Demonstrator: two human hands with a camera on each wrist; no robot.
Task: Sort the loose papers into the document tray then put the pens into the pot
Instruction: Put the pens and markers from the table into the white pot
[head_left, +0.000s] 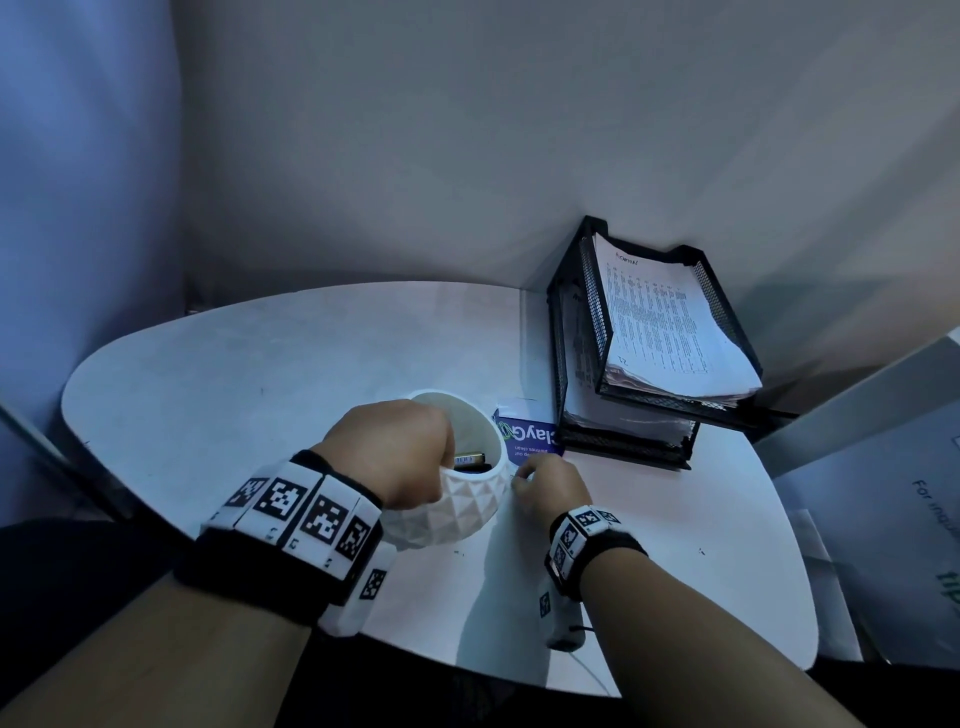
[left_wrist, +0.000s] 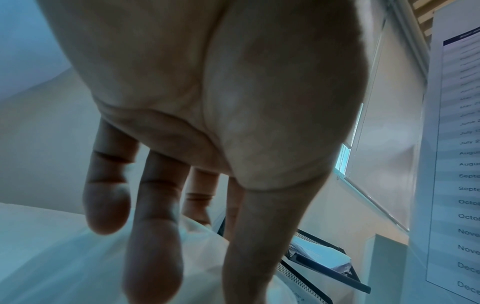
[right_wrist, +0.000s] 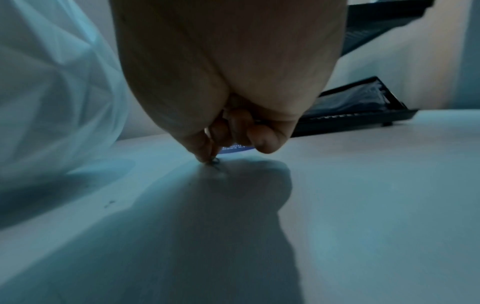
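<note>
A white faceted pot (head_left: 467, 514) stands mid-table with dark pens (head_left: 470, 461) lying inside it. My left hand (head_left: 405, 457) is over the pot's near-left rim. Its fingers (left_wrist: 155, 226) are straight and spread above the white pot (left_wrist: 52, 257), holding nothing. Just right of the pot (right_wrist: 52, 82), my right hand (head_left: 522, 475) has its fingers curled, and thumb and forefinger pinch a tiny dark object (right_wrist: 214, 161) on the tabletop. The black mesh two-tier document tray (head_left: 587, 312) at the back right holds printed papers (head_left: 670, 322).
A blue printed card (head_left: 535, 439) lies flat between pot and tray. The white table (head_left: 260, 374) is rounded, with walls close behind and on the left. A large printed sheet (head_left: 883, 493) leans at the right, off the table's edge.
</note>
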